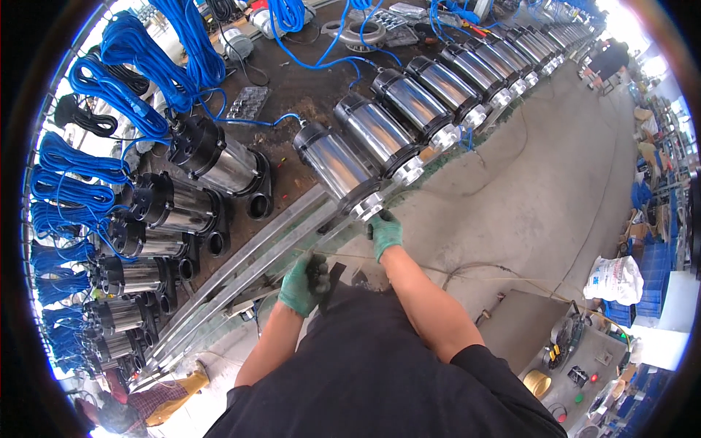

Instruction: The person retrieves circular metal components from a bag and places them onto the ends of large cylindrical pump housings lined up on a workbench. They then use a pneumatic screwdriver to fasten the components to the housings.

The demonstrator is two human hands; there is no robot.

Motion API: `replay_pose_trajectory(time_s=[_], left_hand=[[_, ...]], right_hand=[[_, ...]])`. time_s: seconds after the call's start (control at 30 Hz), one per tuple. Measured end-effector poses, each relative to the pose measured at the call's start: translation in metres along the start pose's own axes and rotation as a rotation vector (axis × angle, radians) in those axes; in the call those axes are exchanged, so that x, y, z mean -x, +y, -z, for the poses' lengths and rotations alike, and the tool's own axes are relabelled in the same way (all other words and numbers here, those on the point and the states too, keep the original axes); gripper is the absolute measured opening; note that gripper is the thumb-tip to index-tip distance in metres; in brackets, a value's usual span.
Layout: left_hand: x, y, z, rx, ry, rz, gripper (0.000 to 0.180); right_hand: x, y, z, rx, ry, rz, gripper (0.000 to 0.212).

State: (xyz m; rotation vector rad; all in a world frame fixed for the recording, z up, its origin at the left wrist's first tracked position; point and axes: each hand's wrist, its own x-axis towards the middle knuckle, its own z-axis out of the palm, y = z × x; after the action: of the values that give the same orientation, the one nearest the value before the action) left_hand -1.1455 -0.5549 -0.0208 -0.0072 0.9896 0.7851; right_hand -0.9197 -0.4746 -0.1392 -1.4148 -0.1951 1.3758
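Observation:
My right hand, in a green glove with dark fingertips, is closed at the silver end fitting of the nearest submersible pump motor. This motor is a shiny steel cylinder with black end caps. It lies tilted across metal rails, its silver end toward me and a blue cable at its far end. My left hand, gloved the same way, is held in front of my body, apart from the motor. Its fingers are curled, and what they hold, if anything, is hidden. A flat black strip shows beside it.
More steel motors lie in a row to the far right. Pumps with black outlets and coiled blue cables fill the left. Metal rails edge the bench. Another person is at lower left; a grey cart stands right.

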Motion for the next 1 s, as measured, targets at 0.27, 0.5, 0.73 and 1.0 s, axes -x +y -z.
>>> replay_pose_trajectory(time_s=[0.27,0.5,0.73,1.0], left_hand=[[-0.017,0.02,-0.041,0.076,-0.321,-0.03,0.054],[-0.028,0.011,-0.07,-0.092,-0.353,-0.112,0.05],[-0.068,-0.015,-0.083,0.079,-0.41,0.098,0.045],[-0.058,-0.013,-0.111,0.105,-0.139,0.049,0.041]], right_hand=[[0.003,-0.013,0.013,0.231,-0.061,0.018,0.009],[0.115,-0.097,0.006,0.849,-0.126,0.981,0.017],[0.136,-0.118,0.016,1.448,-0.231,1.069,0.018],[0.115,-0.138,0.038,0.779,-0.242,0.701,0.012]])
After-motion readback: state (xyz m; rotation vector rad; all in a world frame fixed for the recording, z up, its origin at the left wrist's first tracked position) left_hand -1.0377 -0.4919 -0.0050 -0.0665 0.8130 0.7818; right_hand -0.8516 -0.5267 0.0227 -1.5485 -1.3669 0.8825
